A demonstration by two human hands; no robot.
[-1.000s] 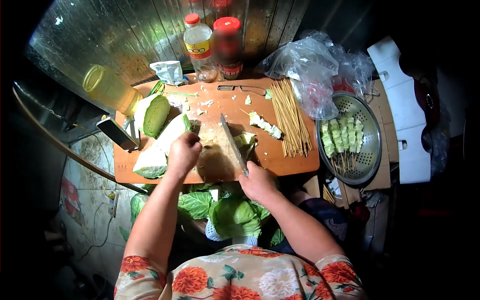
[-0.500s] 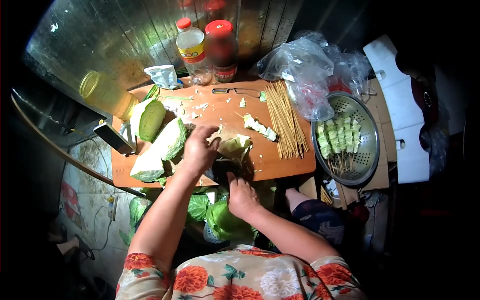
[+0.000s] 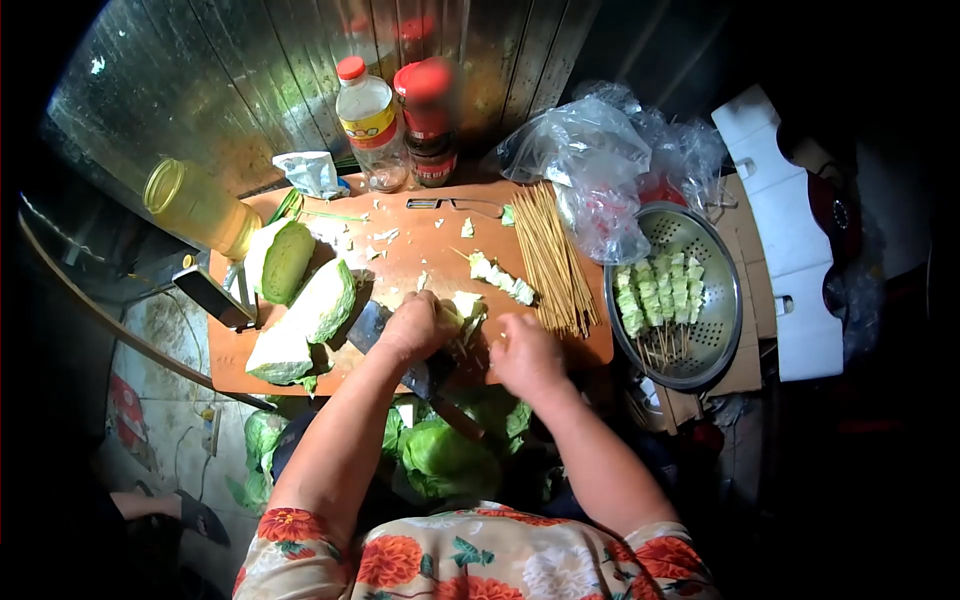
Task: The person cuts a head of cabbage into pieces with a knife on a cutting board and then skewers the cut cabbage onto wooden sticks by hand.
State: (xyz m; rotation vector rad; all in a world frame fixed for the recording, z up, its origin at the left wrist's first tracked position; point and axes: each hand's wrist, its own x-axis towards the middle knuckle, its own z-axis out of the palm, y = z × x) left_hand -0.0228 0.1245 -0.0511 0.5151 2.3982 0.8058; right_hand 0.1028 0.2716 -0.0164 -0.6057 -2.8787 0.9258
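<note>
A pale orange board stands before a grimy metal wall. Three cabbage chunks lie toward its left edge, one threaded skewer right of centre. Beyond the right edge, one colander holds five skewers. One knife overhangs the front edge. The left hand meets cut cabbage mid-board, its grip hidden; near the front edge the right hand curls, whether around anything I cannot tell.

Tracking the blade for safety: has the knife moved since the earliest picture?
Yes: the knife moved left across the cutting board, away from the bare sticks.
</note>
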